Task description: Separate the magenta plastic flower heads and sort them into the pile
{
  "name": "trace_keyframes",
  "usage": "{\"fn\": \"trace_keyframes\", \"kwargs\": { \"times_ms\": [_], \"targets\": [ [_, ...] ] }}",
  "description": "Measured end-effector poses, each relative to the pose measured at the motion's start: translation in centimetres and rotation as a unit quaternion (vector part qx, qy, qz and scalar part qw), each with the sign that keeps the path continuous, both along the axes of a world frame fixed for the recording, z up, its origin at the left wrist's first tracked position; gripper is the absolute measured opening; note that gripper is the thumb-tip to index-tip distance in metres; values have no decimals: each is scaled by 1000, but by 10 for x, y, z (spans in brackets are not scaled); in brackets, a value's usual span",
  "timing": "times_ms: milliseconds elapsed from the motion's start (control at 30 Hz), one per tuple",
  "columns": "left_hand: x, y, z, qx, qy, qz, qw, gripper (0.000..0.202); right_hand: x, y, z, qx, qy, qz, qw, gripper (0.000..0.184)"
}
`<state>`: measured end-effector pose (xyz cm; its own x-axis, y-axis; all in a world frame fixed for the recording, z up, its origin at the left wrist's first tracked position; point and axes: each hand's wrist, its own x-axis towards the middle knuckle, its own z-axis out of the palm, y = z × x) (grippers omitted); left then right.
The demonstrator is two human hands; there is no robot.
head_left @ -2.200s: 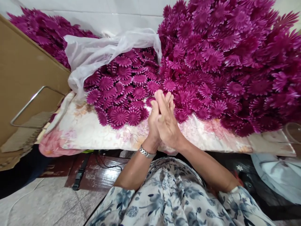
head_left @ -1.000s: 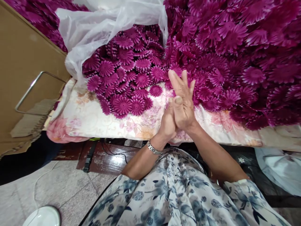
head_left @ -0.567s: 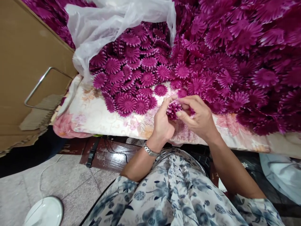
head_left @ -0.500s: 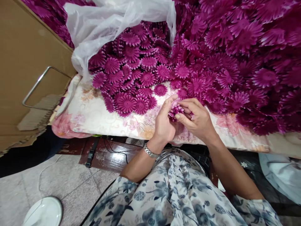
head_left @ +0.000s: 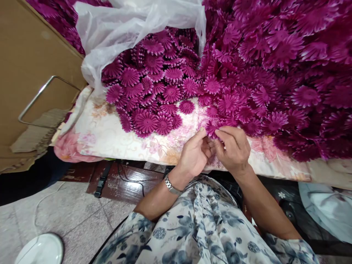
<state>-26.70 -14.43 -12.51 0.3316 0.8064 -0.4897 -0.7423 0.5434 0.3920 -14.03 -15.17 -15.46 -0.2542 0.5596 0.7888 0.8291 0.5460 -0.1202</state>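
Observation:
My left hand (head_left: 194,154) and my right hand (head_left: 233,148) meet at the near edge of a table covered by a floral cloth (head_left: 110,137). Both pinch a small stack of magenta plastic flower pieces (head_left: 211,129) between their fingertips. A silver watch (head_left: 171,185) sits on my left wrist. Just beyond my fingers lies a flat spread of magenta flower pieces (head_left: 159,99). A much larger heap of magenta flowers (head_left: 275,66) rises to the right.
A clear plastic bag (head_left: 129,25) lies open behind the flat flowers. A cardboard box (head_left: 30,73) with a metal handle stands at the left. A white round object (head_left: 40,251) rests on the tiled floor. My floral-print clothing fills the bottom.
My palms were pressed together and rubbing. They parted, and both hands came down to the table edge and now pinch a small stack of flower pieces.

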Motion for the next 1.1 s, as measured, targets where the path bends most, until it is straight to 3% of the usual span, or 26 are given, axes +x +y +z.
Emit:
{"fn": "trace_keyframes", "kwargs": {
  "times_ms": [100,167,300,500,733,800,933,1033,1100],
  "targets": [
    [-4,2,-3,51,19,23,998,18,-2,-11,-2,-29,-37,72,996,29],
    [-6,3,-6,85,36,20,996,23,-2,-16,4,-74,2,100,992,30],
    [-5,1,-13,135,88,30,986,20,1,-12,18,-120,117,53,984,26],
    [-1,-5,-18,151,86,-7,985,30,4,3,14,-175,129,55,975,13],
    [1,-4,-28,158,127,14,979,22,5,-1,13,-294,280,94,909,4],
    [1,-5,-28,179,142,14,974,23,5,-1,13,-307,283,88,904,3],
    [1,-5,-26,177,137,-7,975,29,4,0,14,-263,179,68,946,15],
    [1,-3,-24,146,128,13,981,21,4,-3,12,-145,89,16,985,11],
    [1,-2,-23,130,133,41,982,17,3,-7,10,-82,49,8,995,23]
  ]
}}
